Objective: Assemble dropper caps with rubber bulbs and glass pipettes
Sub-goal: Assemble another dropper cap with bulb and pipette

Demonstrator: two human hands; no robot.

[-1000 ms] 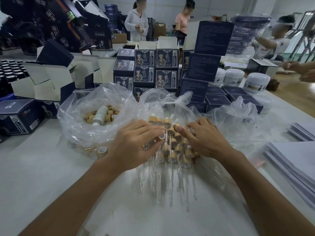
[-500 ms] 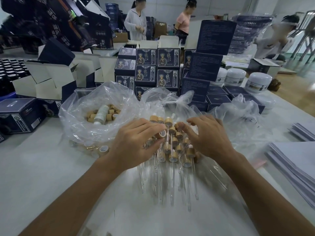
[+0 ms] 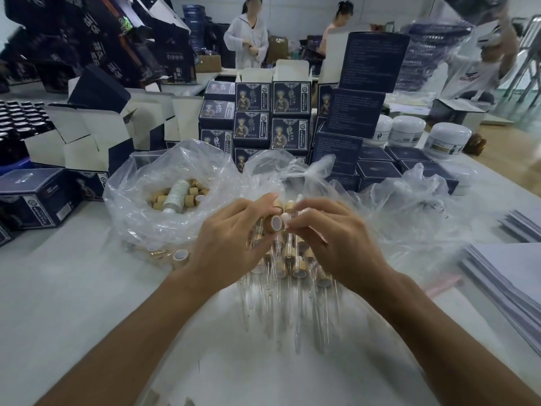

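Observation:
My left hand (image 3: 231,244) grips a tan wooden dropper cap (image 3: 273,222), its open white-lined end facing me. My right hand (image 3: 330,241) pinches a small white rubber bulb (image 3: 286,218) right against that cap. Both hands hover just above a pile of assembled droppers (image 3: 288,268), tan caps with clear glass pipettes (image 3: 295,317) pointing toward me on a sheet of clear plastic. A clear bag of loose wooden caps (image 3: 175,197) sits to the left.
Stacks of dark blue printed boxes (image 3: 272,118) stand behind the pile, open white cartons (image 3: 87,136) at the left. White jars (image 3: 448,139) and crumpled plastic (image 3: 409,206) lie at the right, paper stacks (image 3: 512,276) at the right edge. Other people work in the background.
Both hands have lifted off the dropper pile. My left hand now holds up a single cap and my right hand has brought a bulb to it.

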